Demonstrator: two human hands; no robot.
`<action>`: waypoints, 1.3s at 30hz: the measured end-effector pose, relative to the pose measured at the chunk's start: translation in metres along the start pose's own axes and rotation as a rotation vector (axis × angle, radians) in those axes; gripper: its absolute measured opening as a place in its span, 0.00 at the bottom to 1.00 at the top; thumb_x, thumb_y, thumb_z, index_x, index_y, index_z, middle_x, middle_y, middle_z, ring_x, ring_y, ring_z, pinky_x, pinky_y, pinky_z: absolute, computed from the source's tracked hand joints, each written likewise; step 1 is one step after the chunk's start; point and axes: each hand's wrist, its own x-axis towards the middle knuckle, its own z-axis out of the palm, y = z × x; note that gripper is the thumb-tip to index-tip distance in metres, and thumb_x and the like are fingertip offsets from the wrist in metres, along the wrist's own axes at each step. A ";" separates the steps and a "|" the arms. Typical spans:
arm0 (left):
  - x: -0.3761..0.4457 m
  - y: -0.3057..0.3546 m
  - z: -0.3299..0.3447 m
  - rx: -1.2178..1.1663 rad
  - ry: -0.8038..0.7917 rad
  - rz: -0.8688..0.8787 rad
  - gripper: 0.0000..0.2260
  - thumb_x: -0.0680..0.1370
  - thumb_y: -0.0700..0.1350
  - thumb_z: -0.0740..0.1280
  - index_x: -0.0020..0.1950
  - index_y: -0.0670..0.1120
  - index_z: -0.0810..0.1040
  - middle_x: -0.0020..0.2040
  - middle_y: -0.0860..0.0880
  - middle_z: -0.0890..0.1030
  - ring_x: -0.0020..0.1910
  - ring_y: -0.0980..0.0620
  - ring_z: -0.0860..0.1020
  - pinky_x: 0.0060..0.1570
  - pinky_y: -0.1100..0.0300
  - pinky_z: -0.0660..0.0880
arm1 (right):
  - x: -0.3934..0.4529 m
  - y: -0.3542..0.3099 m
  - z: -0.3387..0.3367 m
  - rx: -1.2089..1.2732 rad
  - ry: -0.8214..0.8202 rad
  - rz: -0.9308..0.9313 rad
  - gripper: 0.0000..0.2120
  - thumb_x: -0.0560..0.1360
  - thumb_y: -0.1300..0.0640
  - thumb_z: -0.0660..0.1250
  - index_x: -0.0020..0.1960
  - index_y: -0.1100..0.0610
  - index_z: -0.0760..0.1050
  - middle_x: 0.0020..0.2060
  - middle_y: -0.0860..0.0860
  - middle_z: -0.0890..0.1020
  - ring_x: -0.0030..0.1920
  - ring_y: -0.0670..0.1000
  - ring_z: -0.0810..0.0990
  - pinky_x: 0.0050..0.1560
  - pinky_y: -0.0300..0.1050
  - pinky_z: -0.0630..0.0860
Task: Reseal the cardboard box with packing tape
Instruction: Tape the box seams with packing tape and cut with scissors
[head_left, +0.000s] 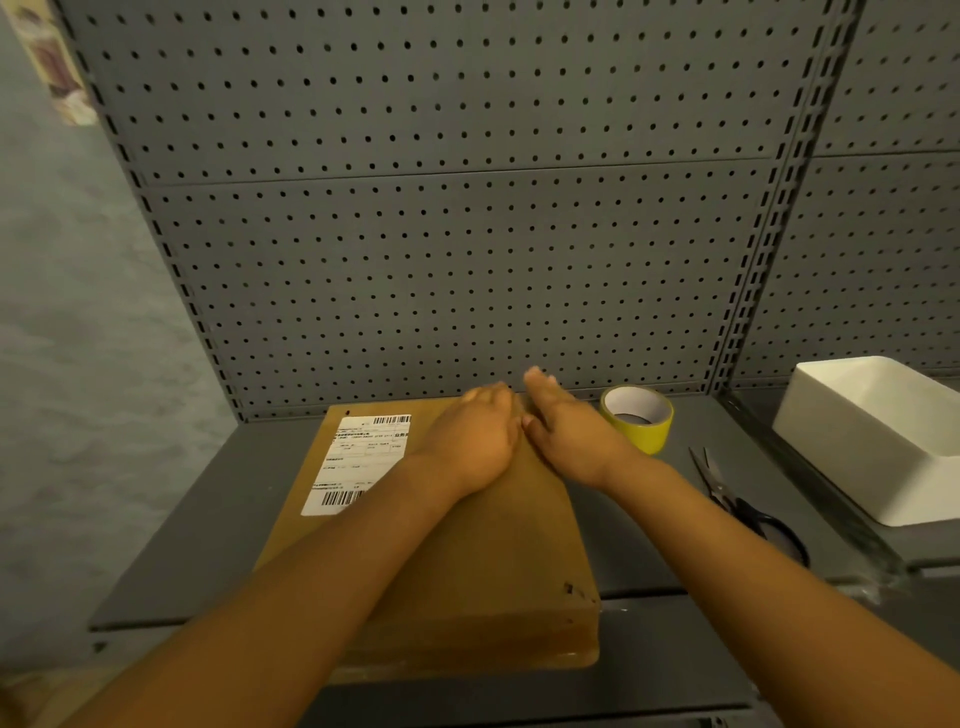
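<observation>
Forearms reach over cardboard box (467, 571), left hand (470, 441) and right hand (569, 441) flat, grip holding nothing; flaps may spring apart before packing tape (638, 418) arrives.

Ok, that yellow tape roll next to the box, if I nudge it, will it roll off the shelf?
Probably not. The tape roll seems to lie flat on its side, open core upward, so a nudge should slide it across the shelf. Its hollow core suggests it is fairly light.

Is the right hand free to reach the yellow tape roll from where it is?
Probably yes: the right hand lies open on the box, the tape roll stands just beside it, nothing between.
</observation>
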 end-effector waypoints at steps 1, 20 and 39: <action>-0.001 -0.002 -0.002 0.023 -0.011 -0.001 0.22 0.84 0.50 0.50 0.76 0.43 0.59 0.76 0.45 0.61 0.75 0.48 0.59 0.71 0.56 0.57 | 0.000 -0.001 0.001 -0.016 -0.026 -0.015 0.26 0.84 0.51 0.49 0.78 0.56 0.47 0.78 0.52 0.48 0.77 0.51 0.50 0.73 0.42 0.50; -0.003 -0.024 -0.009 0.025 -0.103 0.145 0.24 0.83 0.54 0.47 0.78 0.48 0.50 0.78 0.49 0.55 0.76 0.51 0.53 0.74 0.54 0.52 | 0.013 -0.012 -0.001 -0.198 -0.095 0.088 0.25 0.84 0.50 0.46 0.79 0.54 0.47 0.78 0.51 0.48 0.78 0.52 0.45 0.76 0.52 0.44; 0.001 -0.026 -0.008 0.081 -0.112 0.229 0.23 0.84 0.52 0.46 0.78 0.56 0.46 0.79 0.57 0.46 0.76 0.51 0.53 0.72 0.52 0.50 | 0.006 -0.007 0.009 0.212 -0.028 0.248 0.29 0.83 0.44 0.48 0.79 0.53 0.42 0.75 0.56 0.61 0.73 0.56 0.64 0.68 0.44 0.62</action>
